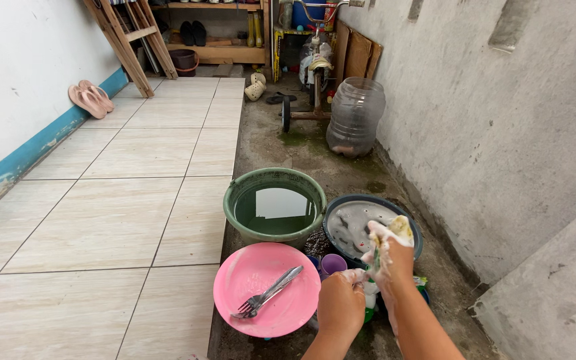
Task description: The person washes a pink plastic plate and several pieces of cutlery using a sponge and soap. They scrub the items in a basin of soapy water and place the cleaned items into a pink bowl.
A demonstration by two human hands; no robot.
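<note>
Scrubbing, head view: your soapy right hand (389, 257) clamps a yellow foam sponge (401, 227), fingers closed round it, over the dark round basin (341, 207). Your left hand (341, 301) grips a small green item (370, 308), fingers curled. Sponge: soft, light, slippery; pinch its middle. 1 metal fork (266, 293) rests on the pink plastic plate (235, 293).
</note>
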